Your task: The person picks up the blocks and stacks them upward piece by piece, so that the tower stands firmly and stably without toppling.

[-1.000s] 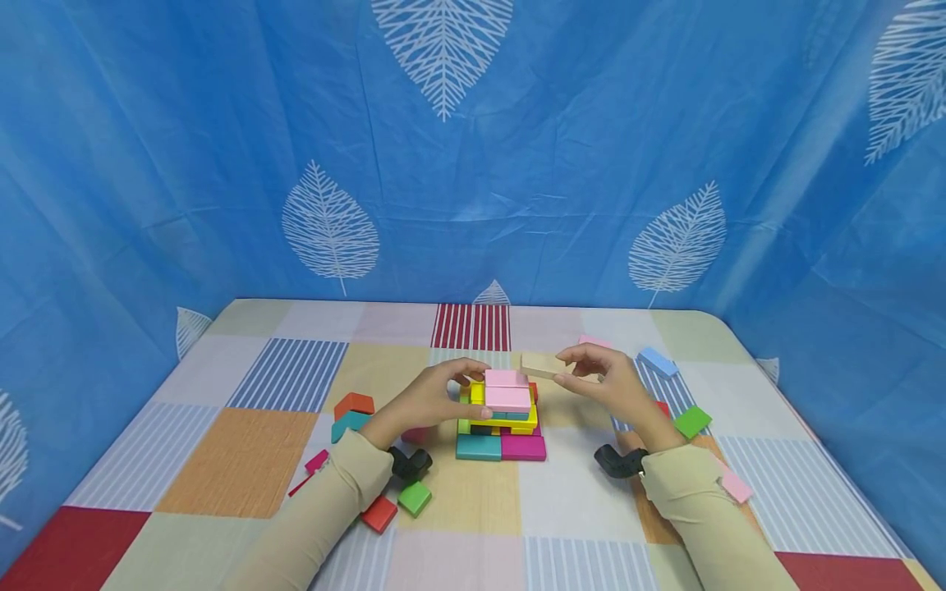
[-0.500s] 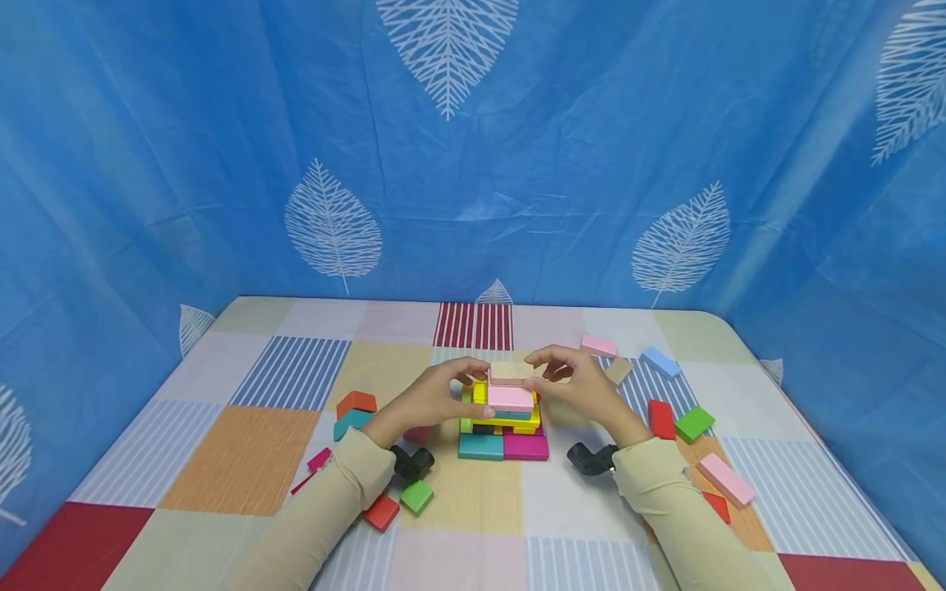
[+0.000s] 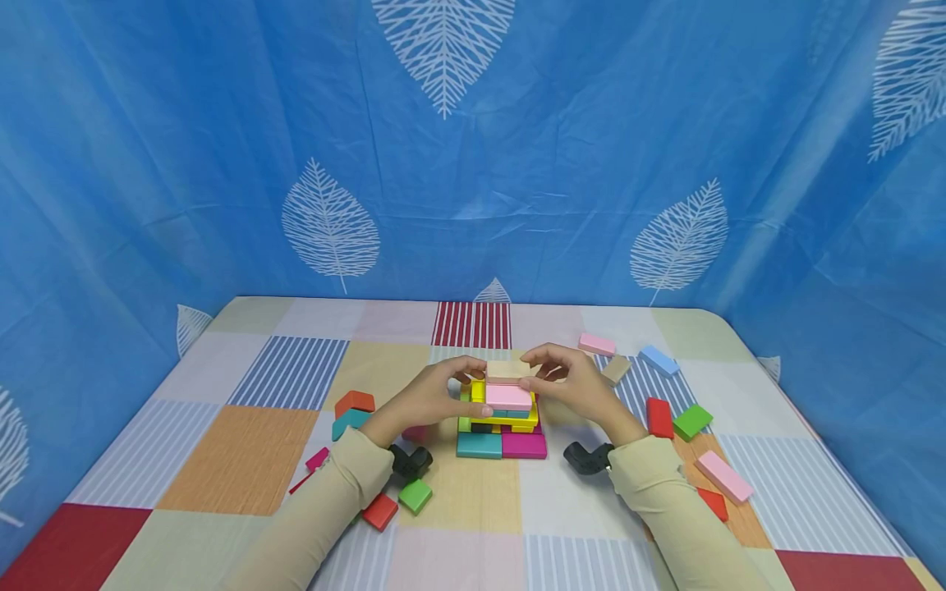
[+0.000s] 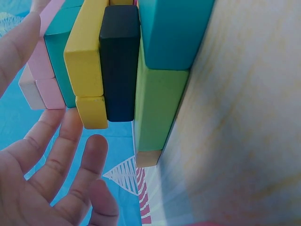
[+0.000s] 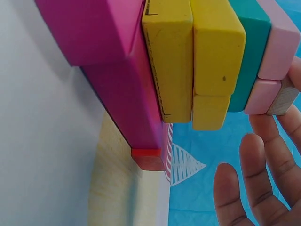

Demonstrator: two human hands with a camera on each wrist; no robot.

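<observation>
A layered stack of coloured blocks stands mid-table, with teal and magenta blocks at its front base. Pink blocks form an upper layer, and a plain wooden block lies on top. The right hand holds the wooden block's right end between thumb and fingers. From the left, the left hand spans the upper layers; its fingertips touch the back of the pink blocks, the thumb at the front. In the right wrist view, fingers of the right hand reach the wooden block.
Loose red, green, pink, blue and wooden blocks lie to the right. Orange, teal, red and green ones lie left. A blue curtain surrounds the table's back and sides.
The right hand has moved left, bringing the wooden block from beside the stack onto its pink layer. The left hand has stayed at the stack's left side.
</observation>
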